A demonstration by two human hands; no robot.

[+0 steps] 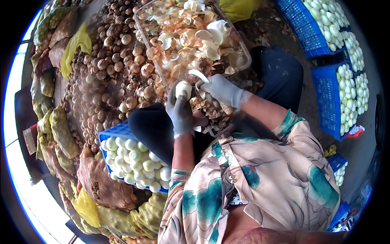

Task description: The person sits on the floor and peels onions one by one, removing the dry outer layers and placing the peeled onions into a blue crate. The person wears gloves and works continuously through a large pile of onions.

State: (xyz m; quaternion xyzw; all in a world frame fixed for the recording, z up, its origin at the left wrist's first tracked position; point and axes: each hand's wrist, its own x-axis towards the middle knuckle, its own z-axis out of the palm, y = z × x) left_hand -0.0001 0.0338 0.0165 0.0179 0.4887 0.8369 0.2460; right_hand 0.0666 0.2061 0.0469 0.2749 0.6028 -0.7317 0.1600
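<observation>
My left hand [180,111], in a grey glove, holds a peeled white onion [183,89] between thumb and fingers. Close beside it on the right, my right hand [221,89], also gloved, grips a tool with a curved white part [198,75], probably a knife; its edge cannot be made out. Just beyond both hands lies a clear plastic tub [245,50] heaped with onion skins [182,45]. A blue plastic crate [105,134] of peeled onions [135,155] stands by the knee on the left.
Unpeeled onions [102,64] cover the floor on the left, with filled mesh sacks [64,131] beyond. Several blue crates [327,97] of peeled onions line the right side. Yellow bags [77,48] lie among the onions and near the tub. Loose skins litter the floor between the legs.
</observation>
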